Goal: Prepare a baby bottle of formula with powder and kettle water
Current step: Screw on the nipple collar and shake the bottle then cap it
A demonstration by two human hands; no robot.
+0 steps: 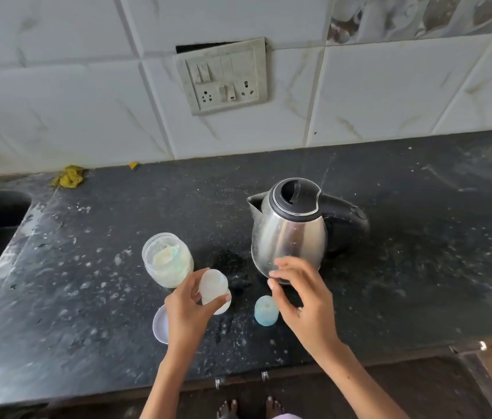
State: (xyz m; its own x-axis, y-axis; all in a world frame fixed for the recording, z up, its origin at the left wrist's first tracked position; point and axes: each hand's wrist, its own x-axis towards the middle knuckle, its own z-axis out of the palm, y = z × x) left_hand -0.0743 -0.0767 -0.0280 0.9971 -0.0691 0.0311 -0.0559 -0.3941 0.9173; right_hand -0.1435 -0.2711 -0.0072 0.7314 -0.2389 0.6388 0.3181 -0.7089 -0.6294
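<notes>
Left hand grips bottle beside jar.

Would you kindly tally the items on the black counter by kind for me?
Kettle: 1
Powder jar: 1
Baby bottle, held by the left hand: 1
Blue cap: 1
Lid: 1
Yellow cloth: 1
Total: 6

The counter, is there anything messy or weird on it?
Yes. Pale specks and smears, maybe spilled powder, dust the dark counter around the open powder jar. A crumpled yellow cloth lies at the wall, and the switch plate hangs crooked, a dark gap above it.
</notes>
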